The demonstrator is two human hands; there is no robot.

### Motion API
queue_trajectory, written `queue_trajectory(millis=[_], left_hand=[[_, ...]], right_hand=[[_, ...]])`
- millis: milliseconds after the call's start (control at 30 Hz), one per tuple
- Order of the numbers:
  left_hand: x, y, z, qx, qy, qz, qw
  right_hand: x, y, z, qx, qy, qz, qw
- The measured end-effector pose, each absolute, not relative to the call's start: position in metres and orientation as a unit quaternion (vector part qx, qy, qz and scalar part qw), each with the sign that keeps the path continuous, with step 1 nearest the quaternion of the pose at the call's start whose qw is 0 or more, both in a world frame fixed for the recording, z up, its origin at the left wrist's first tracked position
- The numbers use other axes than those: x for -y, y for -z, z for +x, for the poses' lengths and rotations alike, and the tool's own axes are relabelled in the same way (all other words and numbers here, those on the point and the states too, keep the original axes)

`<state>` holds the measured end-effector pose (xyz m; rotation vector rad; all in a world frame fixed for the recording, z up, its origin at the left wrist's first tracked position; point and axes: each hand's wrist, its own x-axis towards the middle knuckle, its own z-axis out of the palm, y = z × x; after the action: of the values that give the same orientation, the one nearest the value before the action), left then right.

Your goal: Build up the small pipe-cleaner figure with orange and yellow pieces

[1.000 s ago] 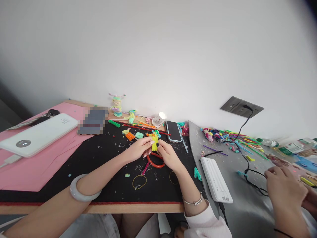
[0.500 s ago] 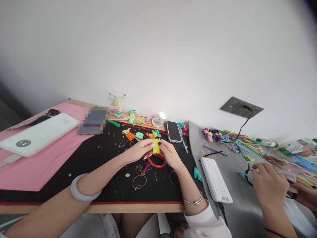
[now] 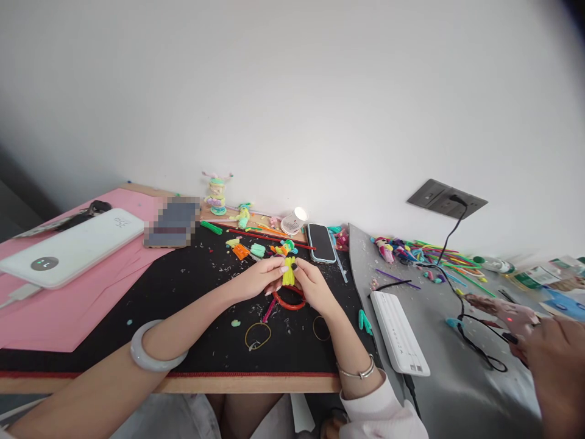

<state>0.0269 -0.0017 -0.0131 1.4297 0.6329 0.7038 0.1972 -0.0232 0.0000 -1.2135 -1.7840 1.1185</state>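
Observation:
A small bundle of folded yellow pipe cleaners [image 3: 289, 272] is pinched between my two hands above the black mat [image 3: 183, 329]. My left hand [image 3: 262, 275] grips its left side with thumb and fingers. From the right, my right hand [image 3: 309, 281] pinches it, a dark thumbnail showing. Just beyond the bundle lies a small orange, green and blue pipe-cleaner figure [image 3: 284, 247]. Under my hands is a red-orange ring [image 3: 290, 305], partly hidden. Orange [image 3: 241, 251] and mint [image 3: 257, 250] pipe-cleaner pieces lie left of the figure.
A white power bank [image 3: 77, 247] and blurred phone [image 3: 171, 222] lie at left. Beyond my hands are a phone [image 3: 321, 242], a white cup [image 3: 295, 221] and a standing figure [image 3: 216, 195]. Another power bank [image 3: 400, 329] and a co-worker's hand [image 3: 555, 360] are right.
My hands have shifted slightly nearer with the yellow bundle, uncovering more of the figure behind it. The co-worker's hands moved left, then back right.

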Motion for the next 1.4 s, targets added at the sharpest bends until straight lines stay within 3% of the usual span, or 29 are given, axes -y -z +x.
queue_trajectory(millis=[1400], left_hand=[[0.0000, 0.0168, 0.0254, -0.268, -0.304, 0.640, 0.653]], right_hand=[[0.0248, -0.0059, 0.1957, 0.730, -0.388, -0.458, 0.326]])
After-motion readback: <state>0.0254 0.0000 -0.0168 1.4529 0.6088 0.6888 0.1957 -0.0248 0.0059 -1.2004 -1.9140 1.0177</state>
